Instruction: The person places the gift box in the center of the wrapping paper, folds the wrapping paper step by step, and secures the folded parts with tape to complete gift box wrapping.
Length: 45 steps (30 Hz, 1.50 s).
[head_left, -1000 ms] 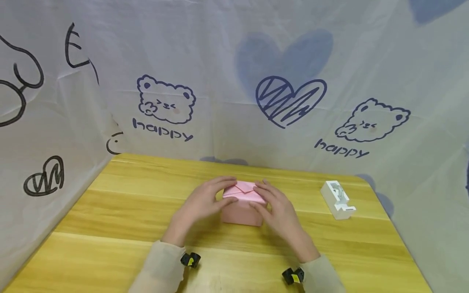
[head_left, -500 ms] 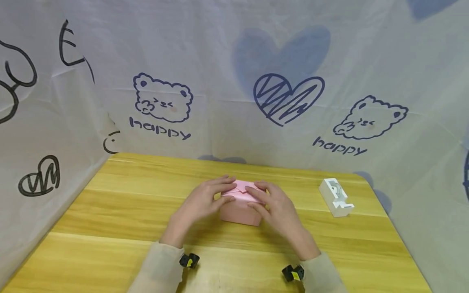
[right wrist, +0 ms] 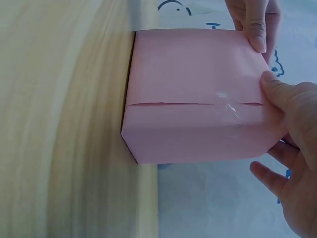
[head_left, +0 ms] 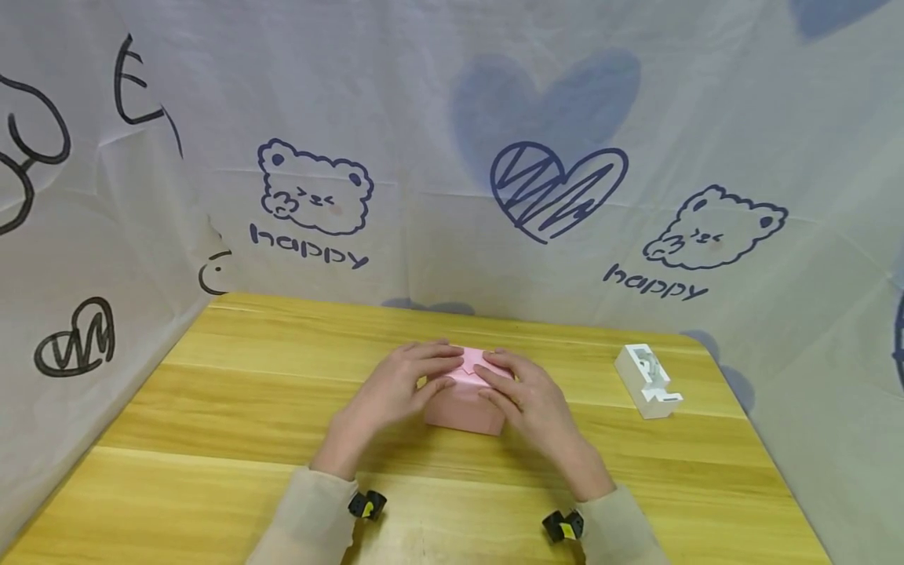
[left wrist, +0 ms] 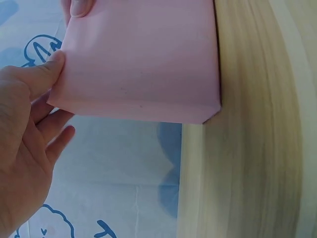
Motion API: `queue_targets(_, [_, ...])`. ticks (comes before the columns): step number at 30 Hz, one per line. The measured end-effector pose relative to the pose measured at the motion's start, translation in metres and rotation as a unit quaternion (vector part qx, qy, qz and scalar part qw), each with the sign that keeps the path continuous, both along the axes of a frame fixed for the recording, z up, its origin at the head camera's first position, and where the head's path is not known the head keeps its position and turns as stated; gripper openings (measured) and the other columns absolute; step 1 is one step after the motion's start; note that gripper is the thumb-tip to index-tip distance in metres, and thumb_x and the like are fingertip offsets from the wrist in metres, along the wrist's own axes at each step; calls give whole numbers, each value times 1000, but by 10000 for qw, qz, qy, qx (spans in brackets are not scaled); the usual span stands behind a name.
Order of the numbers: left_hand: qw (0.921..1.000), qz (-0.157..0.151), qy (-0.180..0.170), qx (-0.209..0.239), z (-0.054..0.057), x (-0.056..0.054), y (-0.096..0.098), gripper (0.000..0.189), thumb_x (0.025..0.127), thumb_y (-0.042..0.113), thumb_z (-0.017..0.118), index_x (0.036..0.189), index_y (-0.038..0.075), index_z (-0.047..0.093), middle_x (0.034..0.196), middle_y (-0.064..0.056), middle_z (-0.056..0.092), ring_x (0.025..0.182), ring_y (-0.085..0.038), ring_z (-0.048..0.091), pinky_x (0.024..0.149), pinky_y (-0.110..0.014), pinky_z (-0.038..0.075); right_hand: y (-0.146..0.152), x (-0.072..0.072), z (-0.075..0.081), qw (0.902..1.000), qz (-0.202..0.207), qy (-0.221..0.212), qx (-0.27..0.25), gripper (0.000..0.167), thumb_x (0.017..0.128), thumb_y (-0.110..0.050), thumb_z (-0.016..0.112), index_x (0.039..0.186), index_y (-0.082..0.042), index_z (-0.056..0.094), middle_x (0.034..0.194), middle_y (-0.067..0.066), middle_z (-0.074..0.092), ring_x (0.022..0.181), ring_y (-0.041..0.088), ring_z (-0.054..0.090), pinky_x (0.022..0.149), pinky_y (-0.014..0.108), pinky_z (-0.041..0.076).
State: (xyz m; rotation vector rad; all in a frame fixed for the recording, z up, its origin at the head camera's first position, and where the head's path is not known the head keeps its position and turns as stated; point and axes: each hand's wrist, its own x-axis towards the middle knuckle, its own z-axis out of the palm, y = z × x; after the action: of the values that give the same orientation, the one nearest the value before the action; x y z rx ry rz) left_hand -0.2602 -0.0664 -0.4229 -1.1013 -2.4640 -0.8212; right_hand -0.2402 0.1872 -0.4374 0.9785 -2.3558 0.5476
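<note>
A box wrapped in pink paper stands on the table, with folded paper flaps coming to a point on its top. My left hand grips its upper left part, thumb at the near top edge and fingers over the top. From the other side my right hand holds the upper right part, its fingers lying on the folded flap and its thumb on the near edge. In the right wrist view the pink box shows a paper seam with a shiny strip of clear tape across it. Both hands hide parts of the top.
A white tape dispenser with a roll inside stands on the wooden table, right of the box. White cloth with bear and heart drawings hangs behind and beside the table.
My right fingers have shifted left onto the top flap. Lately my left fingers have edged right over the top. The box stays about where it was.
</note>
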Motion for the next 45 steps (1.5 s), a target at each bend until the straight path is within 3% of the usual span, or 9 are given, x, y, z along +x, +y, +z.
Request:
queue_targets(5, [9997, -173, -160, 23, -2, 1, -1, 31, 99, 9, 70, 130, 6, 73, 142, -6, 66, 136, -27, 58, 114, -42, 46, -1, -1, -2, 9996, 138, 256, -57, 39, 88, -18, 81, 127, -12, 77, 131, 13, 69, 126, 34, 63, 104, 52, 52])
queue_targets(12, [9982, -47, -582, -140, 1, 5, -1, 34, 103, 13, 66, 137, 11, 69, 147, -2, 62, 142, -23, 52, 116, -42, 43, -1, -2, -4, 9993, 152, 351, -48, 34, 97, -26, 72, 128, -11, 76, 131, 14, 69, 125, 35, 64, 102, 52, 53])
queue_targets(16, [9979, 9, -616, -210, 2, 5, 1, 35, 104, 13, 65, 138, 12, 68, 147, -1, 61, 142, -22, 52, 117, -42, 42, -2, 0, -2, 9999, -56, 59, -73, 39, 93, -19, 77, 131, -11, 74, 134, 14, 67, 128, 35, 62, 105, 53, 52])
queue_targets(24, [9978, 89, -636, -187, 4, 8, 3, 34, 103, 16, 67, 137, 12, 69, 146, 0, 61, 141, -23, 52, 116, -43, 42, 13, 5, 7, 9899, -377, -1217, -619, 44, 103, -20, 66, 147, -12, 61, 151, 8, 56, 140, 32, 52, 114, 55, 44])
queue_targets(31, [9984, 86, -508, -243, 6, 9, 3, 34, 103, 16, 67, 136, 11, 70, 145, -3, 63, 140, -25, 54, 116, -44, 43, 67, -3, 8, 9816, -1058, -1065, -1176, 42, 105, -14, 61, 146, -8, 59, 149, 13, 58, 136, 38, 55, 113, 59, 43])
queue_targets(34, [9985, 103, -479, -263, 6, 8, 3, 34, 102, 16, 68, 136, 10, 70, 145, -3, 63, 140, -25, 54, 116, -44, 43, 99, -7, 8, 9722, -1578, -1041, -1379, 39, 104, -12, 61, 142, -5, 62, 144, 19, 60, 133, 44, 55, 111, 62, 42])
queue_targets(38, [9983, 135, -480, -295, 6, 8, 4, 34, 103, 16, 67, 136, 11, 70, 145, -3, 63, 140, -25, 54, 116, -44, 43, 140, -9, 9, 9491, -2423, -1313, -1527, 36, 103, -14, 61, 138, -3, 64, 139, 24, 62, 127, 48, 56, 105, 65, 44])
queue_targets(45, [9981, 186, -503, -289, 7, 10, 5, 35, 102, 15, 68, 136, 11, 70, 145, -3, 62, 139, -25, 55, 115, -43, 44, 204, -7, 5, 9030, -3385, -2443, -1012, 47, 108, -26, 50, 143, 5, 55, 140, 37, 53, 124, 57, 50, 97, 71, 43])
